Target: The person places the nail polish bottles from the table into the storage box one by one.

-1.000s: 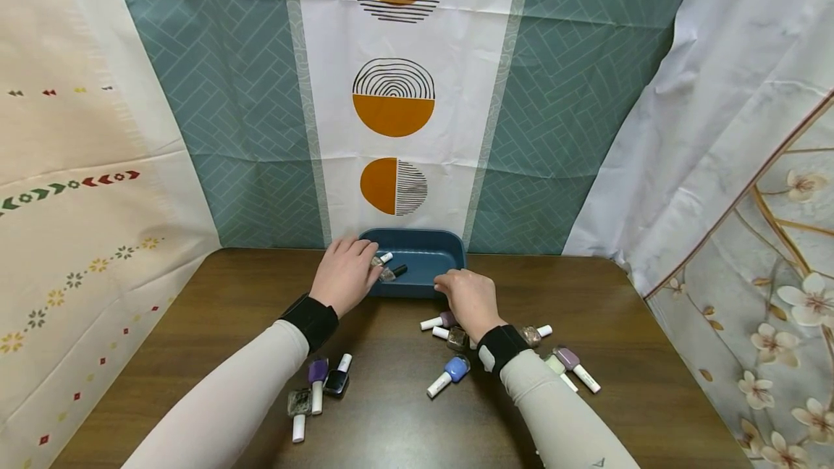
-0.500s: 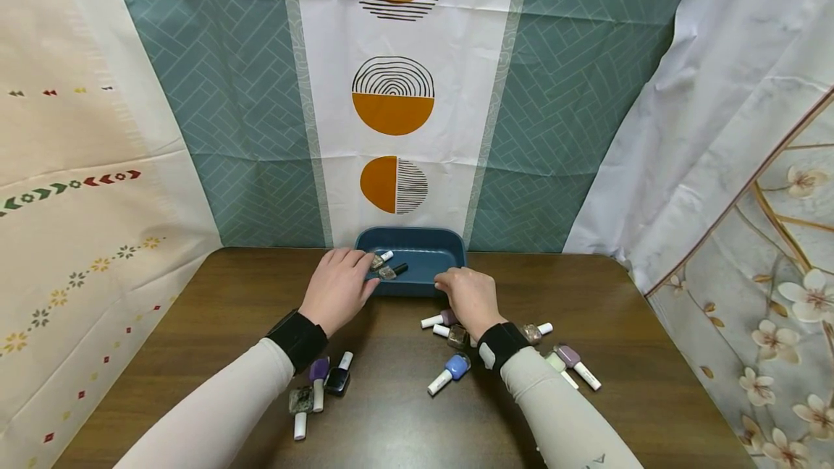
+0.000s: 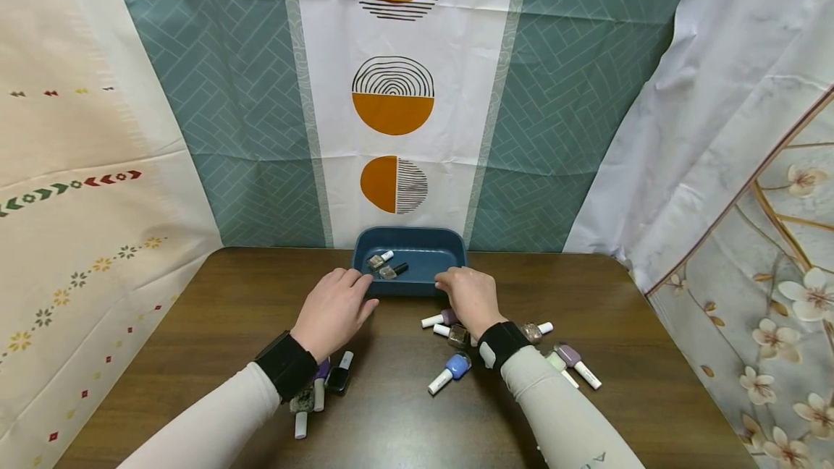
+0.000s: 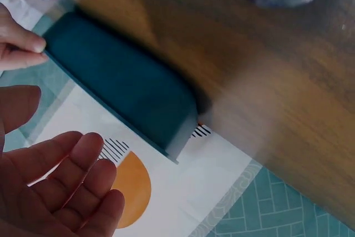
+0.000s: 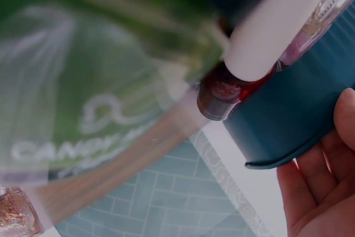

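A dark blue tray point(image 3: 412, 288) stands at the table's back edge, with two small glittery polish bottles point(image 3: 387, 273) at its left side. My right hand point(image 3: 470, 301) pinches the front rim near the right corner; the right wrist view shows this hand point(image 5: 321, 190) with its thumb and fingers on either side of the tray's rim point(image 5: 277, 164). Just off the tray's front left corner is my left hand point(image 3: 334, 313), empty. In the left wrist view the left hand point(image 4: 61, 184) has loosely bent fingers, apart from the tray point(image 4: 122, 76).
A blue bottle point(image 3: 458, 365) lies mid-table. Several bottles, including a mauve one point(image 3: 568, 355), are around and beyond my right wrist. Dark and purple bottles point(image 3: 338, 380) lie by my left forearm, partly covered. Behind the tray hangs a patterned cloth point(image 3: 449, 121).
My left hand has come back from the tray's left side, down and to the left, uncovering the bottles inside and the left rim. The right hand stays on the rim.
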`<state>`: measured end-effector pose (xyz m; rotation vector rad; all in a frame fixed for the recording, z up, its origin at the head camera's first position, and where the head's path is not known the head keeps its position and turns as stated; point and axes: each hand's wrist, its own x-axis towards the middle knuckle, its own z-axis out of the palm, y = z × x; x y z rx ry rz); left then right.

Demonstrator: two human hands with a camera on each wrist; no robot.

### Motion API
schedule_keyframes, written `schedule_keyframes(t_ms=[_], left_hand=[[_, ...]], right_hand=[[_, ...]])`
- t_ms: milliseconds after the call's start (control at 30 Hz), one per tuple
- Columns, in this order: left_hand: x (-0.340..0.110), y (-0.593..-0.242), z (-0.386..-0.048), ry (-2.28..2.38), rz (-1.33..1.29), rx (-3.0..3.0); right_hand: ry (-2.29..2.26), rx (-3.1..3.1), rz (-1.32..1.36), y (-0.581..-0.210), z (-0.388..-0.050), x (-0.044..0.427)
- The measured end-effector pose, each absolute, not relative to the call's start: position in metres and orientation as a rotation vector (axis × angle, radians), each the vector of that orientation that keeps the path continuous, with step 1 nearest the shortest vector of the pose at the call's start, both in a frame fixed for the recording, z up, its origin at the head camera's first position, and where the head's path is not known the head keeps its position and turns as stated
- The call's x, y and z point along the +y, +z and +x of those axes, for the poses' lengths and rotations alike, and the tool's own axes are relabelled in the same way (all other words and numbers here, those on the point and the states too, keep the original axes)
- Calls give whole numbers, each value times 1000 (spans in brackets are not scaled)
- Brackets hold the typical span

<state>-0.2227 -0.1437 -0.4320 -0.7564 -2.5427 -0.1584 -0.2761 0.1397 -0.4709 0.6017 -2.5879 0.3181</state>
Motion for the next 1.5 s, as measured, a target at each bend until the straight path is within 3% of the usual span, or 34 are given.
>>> schedule_keyframes(t_ms=[833,1500], left_hand=[[-148,-449,-176,-57,-784,-2673],[-157,-460,-169,-31,-742,-2842]], right_hand=[[321,-2588,595,-471,-276,140],[343,-2590,594,-470,-274,138]])
